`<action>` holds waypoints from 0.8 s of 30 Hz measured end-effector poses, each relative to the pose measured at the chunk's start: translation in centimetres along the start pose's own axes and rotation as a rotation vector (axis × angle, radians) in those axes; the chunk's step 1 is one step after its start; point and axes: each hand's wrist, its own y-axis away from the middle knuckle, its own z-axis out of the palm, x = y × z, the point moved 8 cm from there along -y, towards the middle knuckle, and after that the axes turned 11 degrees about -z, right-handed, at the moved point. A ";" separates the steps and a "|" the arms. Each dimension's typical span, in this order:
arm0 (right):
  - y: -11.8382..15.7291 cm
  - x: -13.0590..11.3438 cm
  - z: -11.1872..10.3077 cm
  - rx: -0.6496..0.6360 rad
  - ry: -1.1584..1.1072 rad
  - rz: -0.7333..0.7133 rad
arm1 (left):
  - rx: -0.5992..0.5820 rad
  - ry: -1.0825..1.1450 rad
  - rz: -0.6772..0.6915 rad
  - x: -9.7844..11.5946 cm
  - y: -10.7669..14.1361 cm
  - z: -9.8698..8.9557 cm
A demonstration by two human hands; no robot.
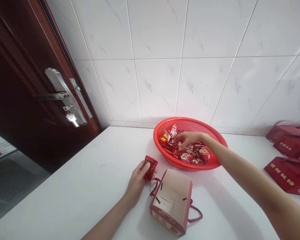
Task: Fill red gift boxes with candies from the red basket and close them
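Basket (pixel 216 133), far side of the tabletop (pixel 110 160), could be tipped or shoved if its rim is leaned on by the right forearm stretched across it. Open box (pixel 165 220), just near of the basket, could be dragged if its left cord loop (pixel 152 192) is snagged by the left hand (pixel 138 180), held right beside it. Wrapped sweets (pixel 186 157) in the basket could be flicked over the rim if raked hard by the right hand (pixel 188 138); its fingers are seen apart, dipped among them. Red packet (pixel 151 164), clamped in the left fingers left of the box, could be dropped if pinched too loosely. Hidden: red boxes (pixel 287 173) at the right are cut off by the frame; right fingertips are partly lost among wrappers; packet print is part covered by the thumb, can't be read
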 end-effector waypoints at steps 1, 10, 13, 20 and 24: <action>-0.1 0.2 0.5 -0.008 -0.009 0.013 | 0.001 -0.004 -0.004 0.0 0.0 0.0; -0.9 0.6 0.8 0.056 -0.143 0.009 | 0.001 -0.008 -0.012 0.0 0.1 0.0; -0.1 0.7 0.1 0.114 -0.205 0.000 | 0.002 -0.012 -0.007 0.1 0.1 0.0; 0.6 1.2 -0.7 0.115 -0.214 0.033 | 0.013 -0.029 0.001 0.2 0.1 0.0; 0.7 1.8 -0.6 0.013 -0.120 0.107 | 0.011 -0.025 -0.004 0.2 0.1 0.0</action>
